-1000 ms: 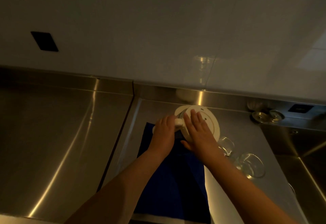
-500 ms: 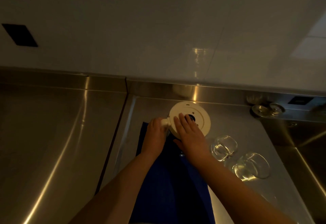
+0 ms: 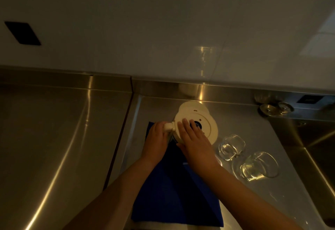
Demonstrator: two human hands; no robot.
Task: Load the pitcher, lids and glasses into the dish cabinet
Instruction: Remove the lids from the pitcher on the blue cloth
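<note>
My left hand (image 3: 156, 142) grips the pitcher's white handle (image 3: 169, 126); my right hand (image 3: 194, 141) lies flat, fingers straight, on its cream lid (image 3: 204, 121). The pitcher (image 3: 175, 136) stands on a blue cloth (image 3: 174, 193) on the steel desk (image 3: 54, 148). Two glasses (image 3: 232, 147) lie just right of it.

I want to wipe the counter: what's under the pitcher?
A blue cloth lies under the pitcher and both hands; whether the pitcher's base rests on it is hidden.
</note>
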